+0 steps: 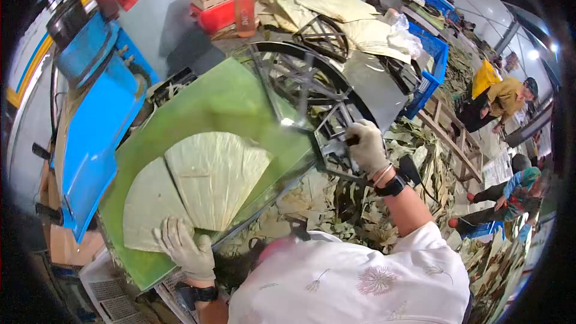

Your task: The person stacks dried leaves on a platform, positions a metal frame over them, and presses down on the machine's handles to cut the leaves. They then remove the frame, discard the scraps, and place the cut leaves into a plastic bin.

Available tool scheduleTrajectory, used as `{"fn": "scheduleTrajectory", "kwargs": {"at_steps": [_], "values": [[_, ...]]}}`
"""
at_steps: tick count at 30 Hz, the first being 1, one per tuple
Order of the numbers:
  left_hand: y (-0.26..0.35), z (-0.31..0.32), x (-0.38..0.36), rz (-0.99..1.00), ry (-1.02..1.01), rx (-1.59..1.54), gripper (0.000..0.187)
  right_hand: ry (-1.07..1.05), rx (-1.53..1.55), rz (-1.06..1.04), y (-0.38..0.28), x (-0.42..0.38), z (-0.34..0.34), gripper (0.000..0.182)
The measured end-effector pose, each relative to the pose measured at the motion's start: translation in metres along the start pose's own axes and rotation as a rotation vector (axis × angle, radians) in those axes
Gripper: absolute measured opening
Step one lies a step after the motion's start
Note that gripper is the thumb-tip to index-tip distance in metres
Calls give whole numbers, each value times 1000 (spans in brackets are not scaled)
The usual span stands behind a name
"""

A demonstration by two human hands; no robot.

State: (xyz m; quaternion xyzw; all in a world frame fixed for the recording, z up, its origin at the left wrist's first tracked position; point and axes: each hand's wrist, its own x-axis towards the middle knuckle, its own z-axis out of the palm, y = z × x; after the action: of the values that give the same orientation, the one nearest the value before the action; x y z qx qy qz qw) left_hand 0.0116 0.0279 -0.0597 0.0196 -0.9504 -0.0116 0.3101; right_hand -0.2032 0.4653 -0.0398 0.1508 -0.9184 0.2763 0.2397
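My left hand (180, 245), in a pale work glove, rests with fingers stretched out on the lower edge of a fan-shaped pale leaf piece (150, 204). A second, ribbed leaf piece (219, 174) overlaps beside it on the green cutting board (198, 102). My right hand (367, 149), also gloved, is closed on the near end of a black metal fan-shaped cutting die (312, 87) with inner struts. The die is tilted over the board's right side, apart from the leaf pieces. Its handle is mostly hidden by my fingers.
A blue machine part (96, 138) stands left. At the back are stacked pale leaves (330, 0), another black die (324, 36), a bottle (245, 12) and a blue crate (429, 72). Leaf scraps (324, 198) cover the floor. Two people (507, 99) work at right.
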Motion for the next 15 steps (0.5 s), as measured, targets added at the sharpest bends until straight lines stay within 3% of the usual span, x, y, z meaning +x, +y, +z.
{"fn": "scheduleTrajectory", "kwargs": {"at_steps": [3, 5, 9, 11, 15], "values": [[3, 11, 2, -39, -66, 29, 54, -35, -110, 303, 65, -5, -18, 20], [8, 17, 1, -12, -23, 109, 42, 24, -138, 428, 120, -11, -18, 20], [3, 24, -3, 3, -14, 127, 41, 13, -164, 674, 170, -3, -31, 20], [3, 25, -3, -8, -28, 126, 43, 26, -168, 763, 195, 4, -25, 23], [6, 24, -3, -66, -63, 153, 48, -69, -505, 761, 210, 37, -8, 23]]}}
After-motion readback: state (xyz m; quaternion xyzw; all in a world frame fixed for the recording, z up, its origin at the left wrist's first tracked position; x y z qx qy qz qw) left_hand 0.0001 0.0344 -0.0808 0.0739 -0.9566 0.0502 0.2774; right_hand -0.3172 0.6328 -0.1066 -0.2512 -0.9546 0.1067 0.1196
